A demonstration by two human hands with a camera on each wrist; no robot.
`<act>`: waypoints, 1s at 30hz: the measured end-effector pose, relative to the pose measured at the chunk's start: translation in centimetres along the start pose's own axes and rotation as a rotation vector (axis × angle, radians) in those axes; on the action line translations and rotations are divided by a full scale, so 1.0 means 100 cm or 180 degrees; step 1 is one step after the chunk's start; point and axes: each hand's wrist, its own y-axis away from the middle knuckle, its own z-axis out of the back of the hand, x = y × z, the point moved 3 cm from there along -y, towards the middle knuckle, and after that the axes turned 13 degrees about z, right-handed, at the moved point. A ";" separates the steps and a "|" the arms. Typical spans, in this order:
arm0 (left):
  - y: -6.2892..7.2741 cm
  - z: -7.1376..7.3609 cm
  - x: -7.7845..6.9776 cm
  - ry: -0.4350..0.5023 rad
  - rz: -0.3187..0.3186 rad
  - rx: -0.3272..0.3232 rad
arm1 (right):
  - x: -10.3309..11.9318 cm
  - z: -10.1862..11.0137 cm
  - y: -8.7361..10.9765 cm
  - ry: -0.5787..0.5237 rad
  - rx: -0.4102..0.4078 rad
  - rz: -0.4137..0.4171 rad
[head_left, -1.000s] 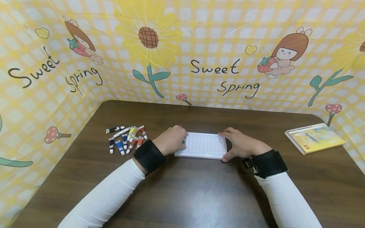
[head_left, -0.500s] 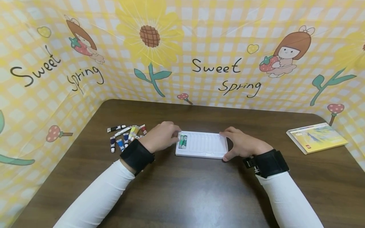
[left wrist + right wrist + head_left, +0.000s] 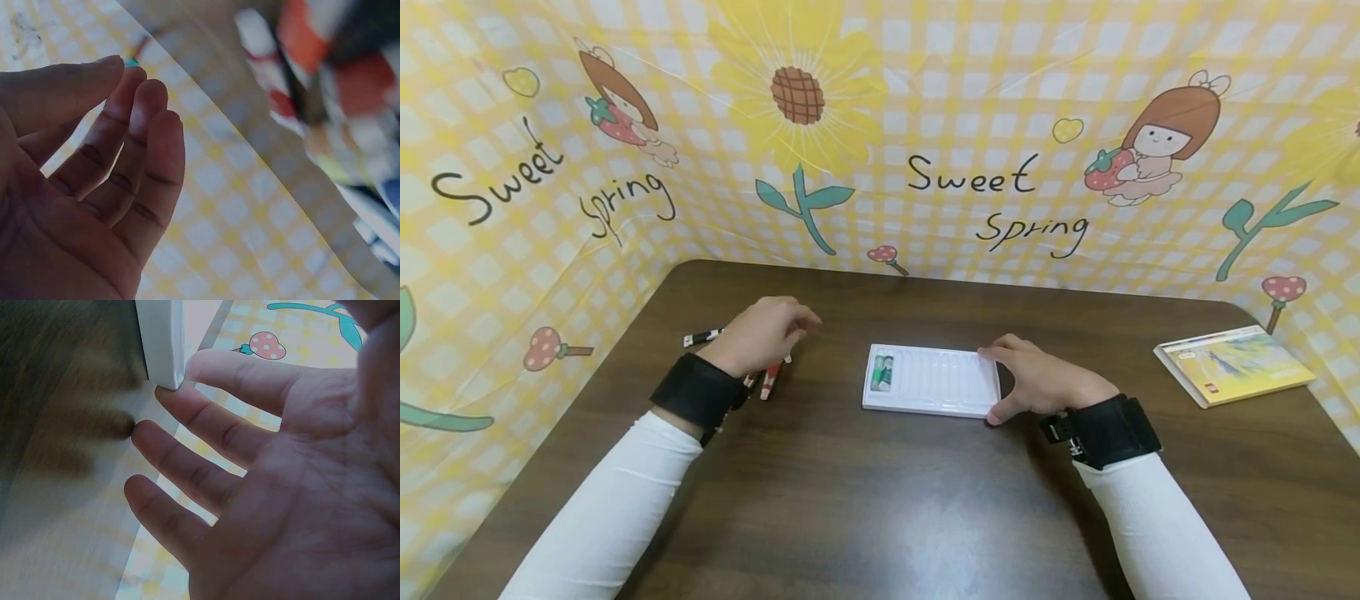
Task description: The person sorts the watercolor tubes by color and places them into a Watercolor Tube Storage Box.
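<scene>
In the head view my left hand [image 3: 760,335] hangs over a cluster of small paint tubes [image 3: 771,380], hiding most of them. Its fingers are loosely bent with nothing between them; in the left wrist view, blurred paint tubes [image 3: 369,87] lie off to the side. A shallow white plastic tray [image 3: 940,380] with narrow slots lies on the table, two green paint tubes [image 3: 882,373] side by side in its left end. My right hand [image 3: 1037,380] holds the tray's right end, thumb at the near corner and forefinger at the far one. Its other fingers extend below the tray's edge [image 3: 161,347] in the right wrist view.
A yellow-covered box or booklet [image 3: 1236,365] lies at the right of the brown wooden table [image 3: 880,508]. One black-and-white tube [image 3: 702,337] shows past the left wrist. A yellow checked cloth [image 3: 970,100] stands around the table's back and sides.
My left hand has left the tray's left end and moved left over the tube pile, uncovering two green tubes in the tray. My right hand stays at the tray's right end.
</scene>
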 end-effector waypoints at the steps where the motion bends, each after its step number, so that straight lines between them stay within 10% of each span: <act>1: 0.000 0.002 0.006 -0.0001 0.0001 0.0005 | 0.000 0.000 0.000 -0.0008 0.0004 -0.0003; 13: -0.003 0.000 0.048 -0.0111 -0.0193 0.0091 | 0.000 0.000 0.000 -0.0010 0.0015 -0.0014; 30: -0.014 -0.011 0.041 -0.0268 -0.0033 0.0175 | 0.000 0.000 0.000 0.0004 0.0001 0.0011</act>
